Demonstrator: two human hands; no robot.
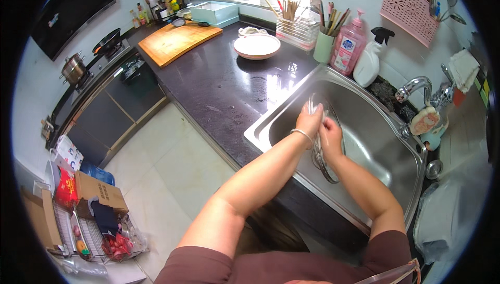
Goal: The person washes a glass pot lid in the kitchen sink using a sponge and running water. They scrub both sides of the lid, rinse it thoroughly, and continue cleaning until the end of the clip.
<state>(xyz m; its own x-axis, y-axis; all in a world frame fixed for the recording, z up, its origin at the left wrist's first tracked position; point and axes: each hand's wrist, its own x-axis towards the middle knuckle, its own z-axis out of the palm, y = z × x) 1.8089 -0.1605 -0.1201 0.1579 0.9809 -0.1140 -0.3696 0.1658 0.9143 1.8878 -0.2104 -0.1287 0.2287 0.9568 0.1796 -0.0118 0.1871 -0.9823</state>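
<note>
Over the steel sink (385,174), my left hand (311,121) and my right hand (331,139) are close together, fingers wrapped round a thin, shiny, round metal item (328,175), possibly a lid, held tilted nearly on edge. The hands hide much of it and its upper part is blurred, so I cannot make out exactly what it is. My left hand is higher, my right just beside and below it. The chrome faucet (419,86) with a hanging sponge (424,120) stands at the sink's right.
Beyond the sink stand a pink pump bottle (347,47), a white spray bottle (367,62) and utensil holders (323,48). On the dark counter (208,91) are a white plate (257,44) and wooden board (177,42). Boxes (99,190) and a wire rack (62,221) sit at lower left.
</note>
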